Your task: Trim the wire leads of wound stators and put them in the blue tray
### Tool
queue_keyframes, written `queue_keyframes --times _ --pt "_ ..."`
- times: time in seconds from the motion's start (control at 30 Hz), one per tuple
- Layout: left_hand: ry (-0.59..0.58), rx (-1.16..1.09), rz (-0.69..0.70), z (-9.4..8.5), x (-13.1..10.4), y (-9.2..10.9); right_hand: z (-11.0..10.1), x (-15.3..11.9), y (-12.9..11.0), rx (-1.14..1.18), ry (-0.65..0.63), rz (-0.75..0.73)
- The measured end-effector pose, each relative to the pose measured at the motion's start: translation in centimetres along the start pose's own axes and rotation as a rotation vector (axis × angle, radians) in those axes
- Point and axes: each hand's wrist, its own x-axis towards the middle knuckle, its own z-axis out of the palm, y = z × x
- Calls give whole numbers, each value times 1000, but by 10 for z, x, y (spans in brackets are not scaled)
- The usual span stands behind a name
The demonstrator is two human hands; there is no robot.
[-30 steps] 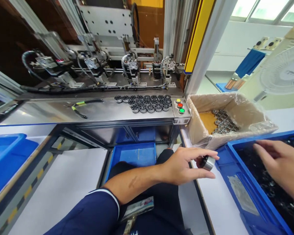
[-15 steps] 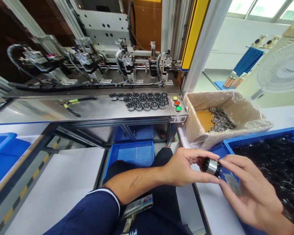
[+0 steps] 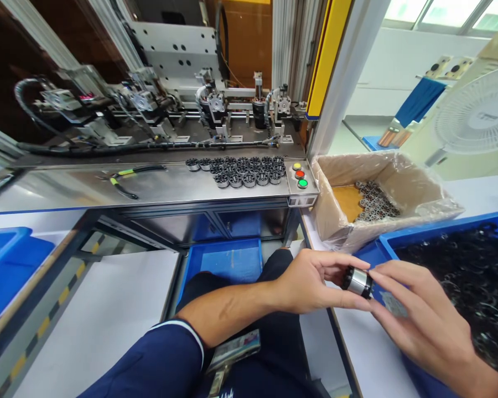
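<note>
A small cylinder (image 3: pixel 359 282) with a silver metal band and black ends lies on its side between my two hands. My left hand (image 3: pixel 315 282) holds it from the left, fingers above and thumb below. From the right, the fingertips and thumb of my right hand (image 3: pixel 427 315) grip its black end. Beyond my hands, a plastic-lined cardboard box (image 3: pixel 336 229) holds many metal rings (image 3: pixel 375 202). Several black-and-silver round parts (image 3: pixel 249 171) stand in rows on the metal ledge of the machine.
A blue bin (image 3: pixel 388 243) of black parts (image 3: pixel 460 271) is at the right. Pliers with green-black handles (image 3: pixel 124 179) lie on the ledge. A button panel (image 3: pixel 301 177) sits at the ledge's right end, machine fixtures (image 3: pixel 216 105) behind. A fan (image 3: pixel 481 113) stands upper right.
My right hand has shifted very slightly left. Both hands still hold the cylinder in nearly the same position.
</note>
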Motion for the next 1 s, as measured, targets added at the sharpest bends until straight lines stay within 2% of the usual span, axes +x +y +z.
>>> queue_keyframes --times 0.17,0.47,0.6,0.77,0.83,0.93,1.0 --pt "-2 -15 -46 -2 -1 0 -2 -1 0 -68 -26 -41" --pt "-58 -60 -32 -6 -2 -4 2 -7 -2 -13 -53 0" --pt "-84 -1 -23 -7 -3 -10 2 -4 -2 -31 -60 -23" --pt "-101 97 72 -3 -7 -23 4 -6 -2 -60 -41 -21" --pt "-117 181 124 -2 -10 -23 6 -9 1 -13 -44 46" --pt "-185 310 218 -1 -13 -18 11 -11 8 152 -50 300" --pt "-198 392 280 1 -14 -16 13 -11 11 207 -55 394"
